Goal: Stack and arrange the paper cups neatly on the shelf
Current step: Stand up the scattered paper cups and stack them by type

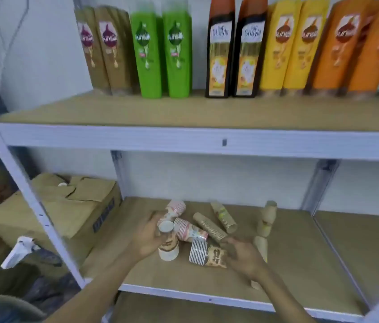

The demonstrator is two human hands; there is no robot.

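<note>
Cups [209,226] scattered on lower shelf [300,264], both hands among them.
Left hand [147,238] fingers wrapped round upright cup stack [168,243]; right hand [244,255] fingers on lying striped stack [203,252], grip blurred, cannot tell.

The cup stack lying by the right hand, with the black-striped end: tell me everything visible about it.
The cup stack is nested paper cups lying on its side on the lower shelf. Its left end shows black-and-white striped rims; its right part is tan with dark print. The right hand touches that end; whether its grip has closed is unclear. The picture is blurred.
</note>
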